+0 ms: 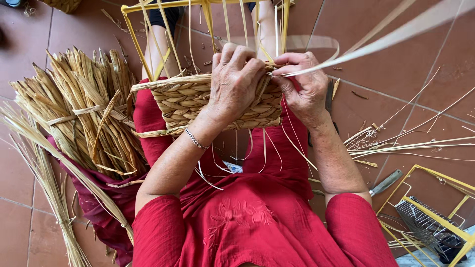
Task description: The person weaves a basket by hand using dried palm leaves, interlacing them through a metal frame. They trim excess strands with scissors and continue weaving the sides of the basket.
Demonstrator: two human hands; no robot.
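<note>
- Head view: the half-woven basket rests on the person's lap, its woven band running left to right, roughly from 9 o'clock to 3 o'clock across the picture, with the yellow wire frame rising away from the body toward 12 o'clock.
- The left hand lies draped over the top rim of the basket near its right end, fingers curled down and pressed onto the weave; what it grips beneath the fingers I cannot tell.
- The right hand sits just beside it at 3 o'clock, thumb and fingertips pinched on a pale flat strand.
- That strand's long axis runs from the pinch up toward 2 o'clock, out past the picture's top-right corner, so the right hand is the nearer one to it; the pinch meets the rim between the two hands.
- A tied bundle of dried reeds lies on the tiled floor at 9 o'clock from the basket, well apart from both hands.
- A second yellow frame sits at 4 o'clock, near the right elbow.
</note>
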